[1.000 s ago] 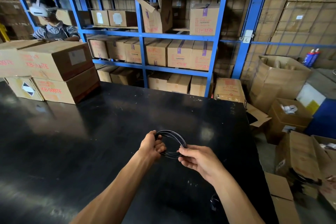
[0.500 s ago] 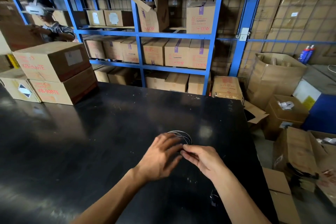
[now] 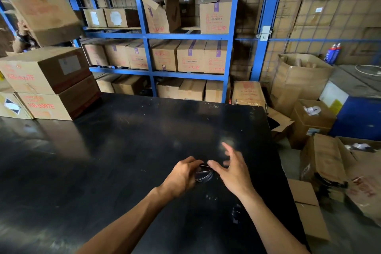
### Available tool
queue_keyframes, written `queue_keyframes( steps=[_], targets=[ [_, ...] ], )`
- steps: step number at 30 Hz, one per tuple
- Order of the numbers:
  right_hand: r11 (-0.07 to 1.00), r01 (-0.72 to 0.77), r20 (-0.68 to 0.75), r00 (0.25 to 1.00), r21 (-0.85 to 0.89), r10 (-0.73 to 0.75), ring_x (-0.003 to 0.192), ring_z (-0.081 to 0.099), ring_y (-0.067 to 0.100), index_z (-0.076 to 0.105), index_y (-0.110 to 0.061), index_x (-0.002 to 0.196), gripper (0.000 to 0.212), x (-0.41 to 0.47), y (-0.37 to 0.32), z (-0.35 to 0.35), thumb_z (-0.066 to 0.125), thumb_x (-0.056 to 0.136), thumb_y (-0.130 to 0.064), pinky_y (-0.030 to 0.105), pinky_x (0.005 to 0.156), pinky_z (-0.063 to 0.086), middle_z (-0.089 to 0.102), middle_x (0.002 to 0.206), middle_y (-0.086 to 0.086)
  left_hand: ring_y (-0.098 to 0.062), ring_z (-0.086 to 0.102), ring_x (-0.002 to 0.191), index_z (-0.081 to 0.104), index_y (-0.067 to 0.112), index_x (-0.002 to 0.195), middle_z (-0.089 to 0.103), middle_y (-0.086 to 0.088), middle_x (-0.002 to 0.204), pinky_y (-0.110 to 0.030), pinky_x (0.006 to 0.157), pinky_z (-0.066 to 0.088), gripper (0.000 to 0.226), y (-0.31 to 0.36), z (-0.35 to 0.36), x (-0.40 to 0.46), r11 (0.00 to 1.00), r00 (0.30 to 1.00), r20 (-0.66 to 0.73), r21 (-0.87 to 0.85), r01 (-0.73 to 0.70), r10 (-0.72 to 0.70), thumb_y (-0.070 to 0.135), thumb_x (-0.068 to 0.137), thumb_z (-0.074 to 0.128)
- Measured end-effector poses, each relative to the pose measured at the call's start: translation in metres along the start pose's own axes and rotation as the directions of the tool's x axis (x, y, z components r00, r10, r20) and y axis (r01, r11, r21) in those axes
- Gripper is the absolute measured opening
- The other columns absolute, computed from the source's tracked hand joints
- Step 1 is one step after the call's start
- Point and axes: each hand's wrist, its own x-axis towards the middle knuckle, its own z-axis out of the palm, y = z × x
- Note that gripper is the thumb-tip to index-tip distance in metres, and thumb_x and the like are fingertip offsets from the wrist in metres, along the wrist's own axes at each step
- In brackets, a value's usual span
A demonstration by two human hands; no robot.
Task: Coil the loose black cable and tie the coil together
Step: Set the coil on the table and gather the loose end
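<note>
The black cable (image 3: 203, 174) is already gathered into a small coil over the black surface (image 3: 123, 150), pinched in the closed left hand (image 3: 181, 177), while the right hand (image 3: 233, 171) hovers open-fingered beside it, so tying seemingly remains.

Two bare hands work over the black tabletop (image 3: 123, 150): a left hand (image 3: 181, 177) and a right hand (image 3: 233, 173). One coil of black cable (image 3: 204, 175) sits between them. Three cardboard boxes (image 3: 47, 70) stand at the tabletop's far left corner, perhaps more beyond the frame. Two blue spray bottles (image 3: 333, 52) stand far right
</note>
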Motion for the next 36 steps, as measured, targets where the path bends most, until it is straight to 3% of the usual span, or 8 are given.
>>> queue_keyframes(
  steps=[3,8,11,15,25,29,33,36],
  targets=[
    [0.922,0.385,0.095,0.92,-0.05,-0.379,0.118,0.059,0.005,0.061,-0.025,0.139,0.046,-0.005,0.006,-0.009,0.069,0.095,-0.034,0.03,0.101,0.051,0.062,0.131,-0.008,-0.015,0.06,0.07,0.074,0.007,0.108,0.066,-0.005,0.082,-0.022,0.069,0.045,0.024,0.006,0.001,0.006,0.984,0.993,0.005,-0.133,0.116,-0.116,0.003,0.094,0.055],
    [0.84,0.484,0.086,0.874,-0.243,-0.479,0.086,0.068,0.03,0.063,-0.003,0.136,0.043,-0.02,0.006,-0.004,0.071,0.094,-0.01,0.042,0.076,0.058,0.069,0.096,0.014,-0.008,0.054,0.06,0.072,-0.001,0.105,0.061,0.002,0.069,-0.023,0.066,0.05,0.023,0.012,0.004,0.014,0.804,0.928,0.136,-0.466,0.369,-0.347,0.002,0.1,0.05],
    [0.813,0.472,0.036,0.871,-0.341,-0.491,0.081,0.067,0.033,0.068,0.001,0.125,0.033,-0.017,0.01,0.003,0.07,0.091,0.0,0.045,0.07,0.059,0.066,0.089,0.016,-0.017,0.062,0.068,0.071,0.001,0.112,0.068,-0.006,0.078,-0.031,0.074,0.054,0.022,0.014,0.009,0.013,0.901,0.954,0.085,-0.313,0.3,-0.288,0.006,0.1,0.053],
    [0.852,0.406,0.065,0.911,-0.331,-0.408,0.089,0.068,0.033,0.07,-0.002,0.122,0.03,-0.014,0.021,0.017,0.067,0.093,0.001,0.042,0.078,0.057,0.069,0.095,0.016,-0.033,0.063,0.085,0.069,0.002,0.106,0.068,-0.017,0.095,-0.039,0.079,0.049,0.024,0.011,0.02,0.015,0.972,0.951,0.2,0.055,0.229,-0.235,0.012,0.1,0.048],
    [0.976,-0.197,0.405,0.903,0.089,0.145,0.105,0.07,0.005,0.066,-0.032,0.13,0.038,0.021,0.082,0.0,0.069,0.092,-0.032,0.018,0.086,0.051,0.074,0.115,-0.009,-0.038,0.067,0.087,0.072,0.002,0.092,0.071,-0.023,0.093,-0.039,0.072,0.051,0.024,-0.021,0.059,0.023,0.8,0.777,0.224,0.024,0.599,-0.588,0.01,0.093,0.05],
    [0.922,-0.317,0.274,0.887,-0.221,0.371,0.104,0.071,0.02,0.074,-0.018,0.116,0.025,0.02,0.125,-0.011,0.063,0.096,-0.027,0.029,0.087,0.054,0.077,0.11,0.005,-0.039,0.067,0.088,0.072,0.002,0.095,0.071,-0.023,0.095,-0.039,0.073,0.051,0.024,-0.04,0.079,0.022,0.763,0.736,0.218,0.079,0.641,-0.641,0.012,0.093,0.05],
    [0.841,-0.314,0.372,0.789,-0.44,0.489,0.086,0.07,0.021,0.071,-0.017,0.083,0.041,0.0,0.143,-0.006,0.068,0.079,-0.058,0.033,0.072,0.053,0.073,0.088,0.0,-0.041,0.066,0.09,0.072,0.003,0.092,0.071,-0.024,0.095,-0.039,0.075,0.052,0.023,-0.05,0.103,0.019,0.752,0.715,0.25,0.101,0.652,-0.653,0.012,0.092,0.051],
    [0.825,-0.147,0.501,0.732,-0.546,0.462,0.1,0.065,0.022,0.066,-0.023,0.108,0.057,-0.015,0.145,0.011,0.077,0.065,-0.057,0.035,0.081,0.053,0.061,0.107,-0.003,-0.042,0.066,0.092,0.073,0.003,0.092,0.072,-0.025,0.095,-0.04,0.077,0.052,0.024,-0.054,0.116,0.02,0.752,0.707,0.274,0.115,0.649,-0.652,0.013,0.092,0.051]
  ],
)
